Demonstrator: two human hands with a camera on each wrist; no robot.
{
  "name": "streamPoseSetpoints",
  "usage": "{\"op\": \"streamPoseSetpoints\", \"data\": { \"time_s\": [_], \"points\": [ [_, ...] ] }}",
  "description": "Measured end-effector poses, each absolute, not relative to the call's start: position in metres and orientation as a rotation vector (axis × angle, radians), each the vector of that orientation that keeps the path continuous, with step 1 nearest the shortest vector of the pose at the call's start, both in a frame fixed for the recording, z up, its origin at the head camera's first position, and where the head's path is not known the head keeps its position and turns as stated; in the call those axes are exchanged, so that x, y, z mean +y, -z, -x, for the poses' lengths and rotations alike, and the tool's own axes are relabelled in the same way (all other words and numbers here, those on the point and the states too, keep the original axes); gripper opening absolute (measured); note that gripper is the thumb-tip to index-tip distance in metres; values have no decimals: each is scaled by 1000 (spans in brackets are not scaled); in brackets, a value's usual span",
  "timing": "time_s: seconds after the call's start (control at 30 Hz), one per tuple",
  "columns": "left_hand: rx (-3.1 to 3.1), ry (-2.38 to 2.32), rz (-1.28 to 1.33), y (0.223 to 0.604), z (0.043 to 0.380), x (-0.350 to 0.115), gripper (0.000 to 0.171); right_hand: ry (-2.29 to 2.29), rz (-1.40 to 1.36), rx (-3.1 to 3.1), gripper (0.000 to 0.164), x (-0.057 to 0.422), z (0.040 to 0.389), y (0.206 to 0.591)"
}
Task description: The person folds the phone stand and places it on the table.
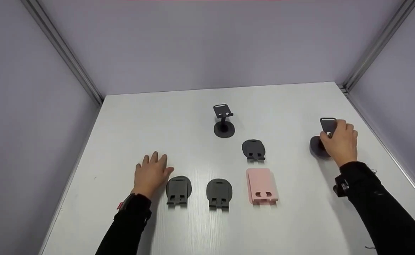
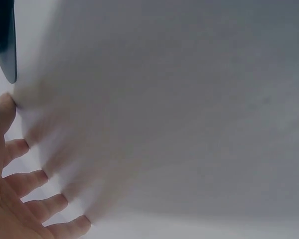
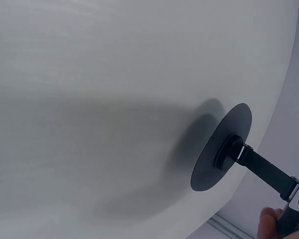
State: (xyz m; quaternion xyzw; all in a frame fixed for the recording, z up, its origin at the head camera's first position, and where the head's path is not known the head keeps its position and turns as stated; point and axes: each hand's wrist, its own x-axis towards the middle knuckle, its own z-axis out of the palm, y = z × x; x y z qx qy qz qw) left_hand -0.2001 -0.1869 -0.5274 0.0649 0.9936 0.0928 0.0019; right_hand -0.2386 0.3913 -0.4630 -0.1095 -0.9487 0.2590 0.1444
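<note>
At the right of the table, my right hand [image 1: 342,144] grips an unfolded black phone stand [image 1: 328,124] by its upper plate. In the right wrist view the stand's round base [image 3: 222,149] and its arm [image 3: 266,172] show, with fingers [image 3: 269,224] at the plate end; a dark shadow lies beside the base. My left hand [image 1: 151,175] rests on the white table with fingers spread, holding nothing. Its thumb is close to a folded dark grey phone stand [image 1: 179,190], whose edge also shows in the left wrist view, above the thumb [image 2: 6,107].
Another unfolded black phone stand [image 1: 224,122] stands at the back middle. Folded dark stands lie at centre [image 1: 253,149] and front [image 1: 219,193], near a folded pink phone stand [image 1: 261,185]. Pale walls [image 1: 207,42] enclose the white table [image 1: 150,117] at the back and sides.
</note>
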Motion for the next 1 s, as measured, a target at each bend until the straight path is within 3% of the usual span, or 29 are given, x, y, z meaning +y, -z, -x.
{"op": "streamPoseSetpoints", "data": {
  "time_s": [0.63, 1.0],
  "points": [
    [3176, -282, -290, 510, 207, -178, 57, -854, -172, -2610, 52, 295, 249, 442],
    [3216, -426, -535, 482, 212, -108, 57, -914, -390, -2659, 53, 241, 243, 433]
  ]
}}
